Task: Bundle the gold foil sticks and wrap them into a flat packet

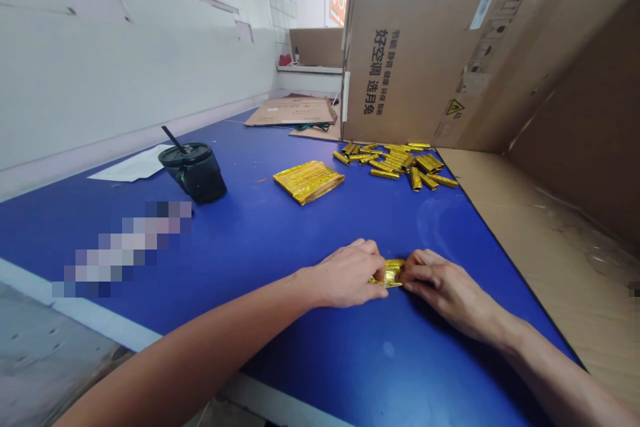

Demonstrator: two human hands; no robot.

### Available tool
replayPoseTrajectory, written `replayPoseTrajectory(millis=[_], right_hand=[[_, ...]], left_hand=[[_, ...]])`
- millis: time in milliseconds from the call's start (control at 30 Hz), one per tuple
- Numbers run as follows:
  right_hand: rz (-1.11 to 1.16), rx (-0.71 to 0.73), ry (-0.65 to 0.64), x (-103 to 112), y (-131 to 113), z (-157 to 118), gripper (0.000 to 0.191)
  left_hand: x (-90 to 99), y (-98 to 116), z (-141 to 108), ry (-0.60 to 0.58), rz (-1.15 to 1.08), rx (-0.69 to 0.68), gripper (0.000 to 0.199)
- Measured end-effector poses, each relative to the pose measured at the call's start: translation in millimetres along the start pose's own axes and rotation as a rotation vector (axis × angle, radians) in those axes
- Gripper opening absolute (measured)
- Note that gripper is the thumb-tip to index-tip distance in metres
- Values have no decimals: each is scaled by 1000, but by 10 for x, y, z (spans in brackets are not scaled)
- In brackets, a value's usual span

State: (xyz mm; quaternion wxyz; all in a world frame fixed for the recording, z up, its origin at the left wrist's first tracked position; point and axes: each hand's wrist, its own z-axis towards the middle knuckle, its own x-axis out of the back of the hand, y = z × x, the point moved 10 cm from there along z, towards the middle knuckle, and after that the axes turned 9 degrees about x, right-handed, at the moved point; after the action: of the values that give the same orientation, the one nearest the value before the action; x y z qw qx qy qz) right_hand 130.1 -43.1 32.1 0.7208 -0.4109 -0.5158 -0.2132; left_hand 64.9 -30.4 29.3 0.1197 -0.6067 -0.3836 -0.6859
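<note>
Between my two hands lies a small piece of shiny gold foil [393, 272] on the blue tabletop. My left hand [356, 273] has its fingers closed on the foil's left end. On the right end, the curled fingers of my right hand [431, 279] pinch it. The fingertips hide both ends of the foil. Beyond the hands sits a flat stack of gold foil sheets [309, 181]. To the right of that stack, a loose pile of small gold foil tubes [397, 161] lies near the cardboard.
A large cardboard box [420, 73] stands at the back right, with a cardboard flap [530, 233] along the table's right edge. At the left are a dark lidded mug [200, 177] with a straw and a white paper [127, 165]. Flat cardboard [290, 111] lies behind.
</note>
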Motion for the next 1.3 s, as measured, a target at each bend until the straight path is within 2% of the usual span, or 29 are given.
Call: replayPoseTrajectory(millis=[67,167,367,600,800,1000,1300], right_hand=[[29,-9,-10,-11,23,15,21],[96,-35,-15,-29,74,47,19],[287,-201,5,-105,290,55,9],[113,-248,-4,-59,250,68,7],[32,-212,25,-48,223,37,10],[40,-86,4,-47,169,-55,14],[-68,-45,48,-58,149,-57,24]], left_hand=[[-4,-11,5,16,4,2,15],[-24,-38,19,42,16,11,18],[-17,-60,19,105,29,26,11],[4,-26,-6,118,59,0,15],[-16,49,-24,90,131,-49,16],[-5,45,-31,74,92,-53,12],[18,75,-36,82,121,-69,13]])
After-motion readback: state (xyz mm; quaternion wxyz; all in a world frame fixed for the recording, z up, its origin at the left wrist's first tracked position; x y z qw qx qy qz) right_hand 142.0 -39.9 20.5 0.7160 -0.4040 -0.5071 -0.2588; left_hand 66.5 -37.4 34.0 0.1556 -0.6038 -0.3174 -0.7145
